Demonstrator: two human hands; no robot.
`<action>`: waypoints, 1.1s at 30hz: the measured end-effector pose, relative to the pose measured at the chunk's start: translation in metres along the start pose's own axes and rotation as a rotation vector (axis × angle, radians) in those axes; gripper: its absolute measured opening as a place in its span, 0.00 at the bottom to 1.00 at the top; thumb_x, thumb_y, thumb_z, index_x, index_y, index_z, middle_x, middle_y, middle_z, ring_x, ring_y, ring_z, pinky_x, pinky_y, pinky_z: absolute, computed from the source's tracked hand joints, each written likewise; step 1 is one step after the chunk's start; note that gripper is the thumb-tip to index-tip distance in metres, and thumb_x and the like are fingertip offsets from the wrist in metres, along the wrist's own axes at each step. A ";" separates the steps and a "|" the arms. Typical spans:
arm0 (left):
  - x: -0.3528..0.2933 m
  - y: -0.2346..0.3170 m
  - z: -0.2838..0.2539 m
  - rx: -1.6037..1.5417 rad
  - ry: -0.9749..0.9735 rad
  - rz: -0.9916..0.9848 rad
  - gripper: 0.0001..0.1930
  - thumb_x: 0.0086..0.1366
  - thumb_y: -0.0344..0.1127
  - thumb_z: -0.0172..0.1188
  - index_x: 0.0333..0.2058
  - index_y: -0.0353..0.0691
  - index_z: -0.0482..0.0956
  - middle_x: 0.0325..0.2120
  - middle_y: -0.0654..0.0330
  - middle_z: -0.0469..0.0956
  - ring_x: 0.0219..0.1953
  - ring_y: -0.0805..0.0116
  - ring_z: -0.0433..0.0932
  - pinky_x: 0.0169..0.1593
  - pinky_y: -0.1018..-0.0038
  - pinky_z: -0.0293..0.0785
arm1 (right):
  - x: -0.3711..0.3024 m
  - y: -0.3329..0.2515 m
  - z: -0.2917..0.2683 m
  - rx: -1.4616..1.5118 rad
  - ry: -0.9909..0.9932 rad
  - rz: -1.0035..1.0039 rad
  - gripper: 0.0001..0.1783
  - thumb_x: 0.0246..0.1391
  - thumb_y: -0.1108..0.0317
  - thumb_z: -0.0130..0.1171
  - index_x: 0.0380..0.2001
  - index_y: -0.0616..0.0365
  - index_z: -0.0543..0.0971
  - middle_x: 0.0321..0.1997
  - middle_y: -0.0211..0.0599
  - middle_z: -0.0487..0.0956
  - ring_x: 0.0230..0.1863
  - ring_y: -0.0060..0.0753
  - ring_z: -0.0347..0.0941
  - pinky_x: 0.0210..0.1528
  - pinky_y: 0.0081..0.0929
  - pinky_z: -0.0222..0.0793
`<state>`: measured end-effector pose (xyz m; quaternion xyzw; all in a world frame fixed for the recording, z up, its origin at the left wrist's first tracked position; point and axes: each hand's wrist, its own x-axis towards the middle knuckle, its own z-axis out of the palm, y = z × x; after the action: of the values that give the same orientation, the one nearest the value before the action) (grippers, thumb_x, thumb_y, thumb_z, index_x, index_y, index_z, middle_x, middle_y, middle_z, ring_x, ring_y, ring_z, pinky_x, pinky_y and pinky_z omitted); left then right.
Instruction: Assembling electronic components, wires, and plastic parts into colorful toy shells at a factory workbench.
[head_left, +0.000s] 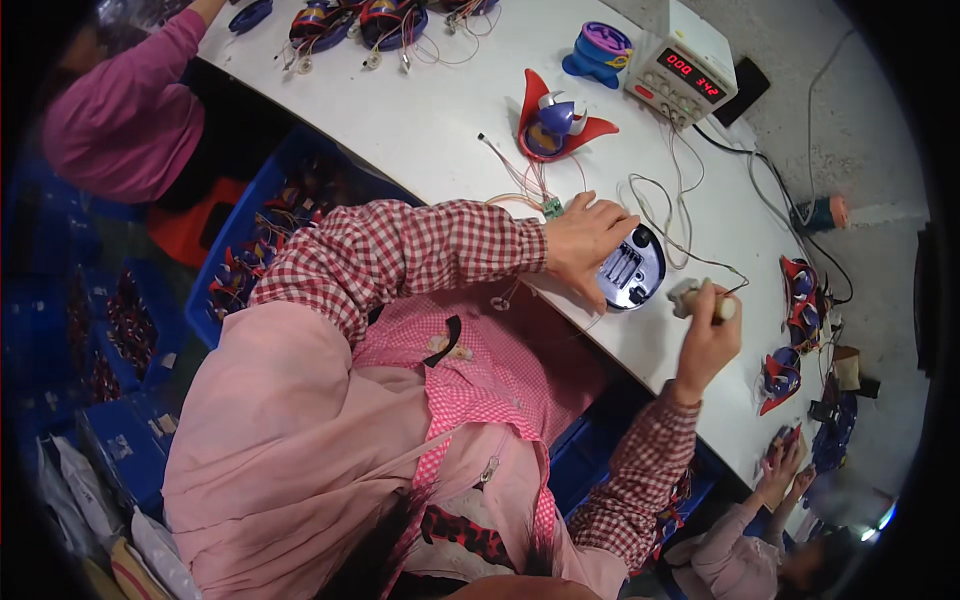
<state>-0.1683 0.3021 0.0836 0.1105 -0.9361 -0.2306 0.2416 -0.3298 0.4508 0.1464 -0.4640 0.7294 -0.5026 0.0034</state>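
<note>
My left hand grips the left edge of a round dark blue and white toy base, thumb at the near side and fingers across its far rim. Its underside faces up, showing a slotted battery compartment. Just beyond that hand, a small green circuit board with thin wires lies near a red and purple winged toy part. My right hand is closed around a cream-coloured, roundish piece with a thin wire by it, right of the base and apart from it. What its fingers cover is hidden.
A white power supply with a red display stands at the back, beside a blue and purple round part. Cables cross the white table. More toy parts lie at right. Blue crates stand below. Co-workers sit at both sides.
</note>
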 end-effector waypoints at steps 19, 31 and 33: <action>0.009 -0.093 -0.065 0.082 0.233 -0.714 0.53 0.35 0.64 0.69 0.49 0.24 0.62 0.42 0.43 0.70 0.50 0.51 0.66 0.56 0.61 0.58 | -0.004 -0.068 0.129 -0.588 -0.374 -0.362 0.14 0.47 0.67 0.61 0.37 0.62 0.76 0.36 0.43 0.71 0.41 0.46 0.65 0.44 0.35 0.62; -0.029 -0.060 -0.137 -1.142 0.152 -0.390 0.36 0.42 0.38 0.72 0.49 0.32 0.65 0.43 0.56 0.74 0.45 0.68 0.74 0.50 0.74 0.69 | 0.013 -0.077 0.060 0.291 -0.796 0.204 0.10 0.53 0.68 0.58 0.35 0.63 0.76 0.27 0.27 0.76 0.27 0.15 0.68 0.31 0.12 0.62; -0.025 -0.048 -0.133 -1.213 0.051 -0.320 0.36 0.43 0.36 0.72 0.51 0.33 0.65 0.44 0.58 0.73 0.46 0.69 0.73 0.52 0.73 0.68 | 0.014 -0.075 0.041 0.452 -0.717 0.332 0.10 0.53 0.69 0.58 0.36 0.63 0.76 0.27 0.27 0.77 0.28 0.12 0.67 0.29 0.12 0.61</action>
<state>-0.0756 0.2179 0.1533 0.0978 -0.6043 -0.7515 0.2460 -0.2681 0.4061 0.1877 -0.4730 0.6189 -0.4494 0.4374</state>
